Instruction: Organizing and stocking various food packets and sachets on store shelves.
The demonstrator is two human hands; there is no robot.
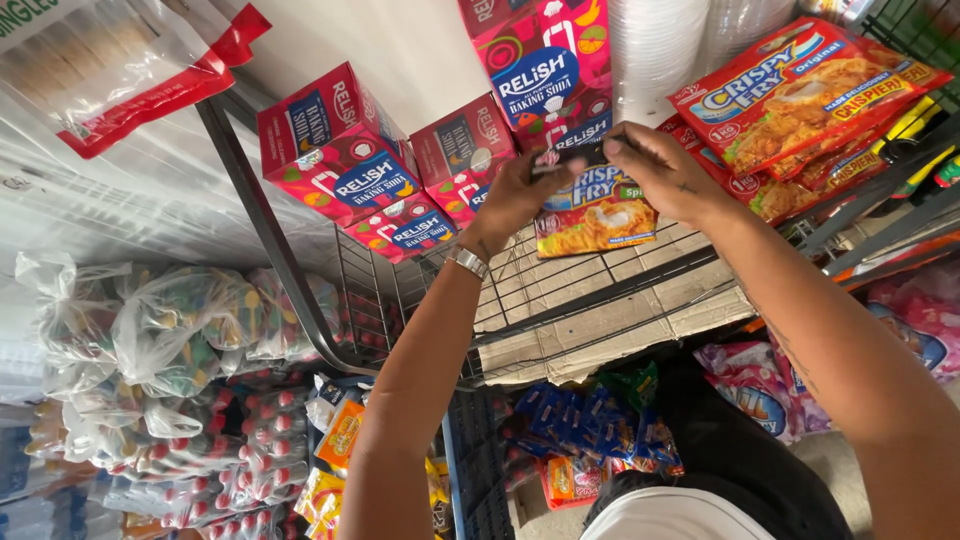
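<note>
Both of my hands reach up to a wire shelf [560, 300] lined with cardboard. My left hand [520, 195], with a metal watch on the wrist, and my right hand [665, 170] together pinch the top edge of a small orange and blue sachet pack of breading mix [595, 215], which hangs upright over the shelf. Red boxes of baking soda [345, 150] are stacked just left of it. Larger red and orange breading mix bags [800, 90] lie piled to the right.
Stacked clear plastic cups [655, 45] stand behind the packs. Below the shelf sit bagged goods in clear plastic [170, 330], bottles with red caps [260, 420], blue and orange sachets [590, 420] and pink packets [760, 385]. A dark metal shelf frame [260, 220] runs diagonally at left.
</note>
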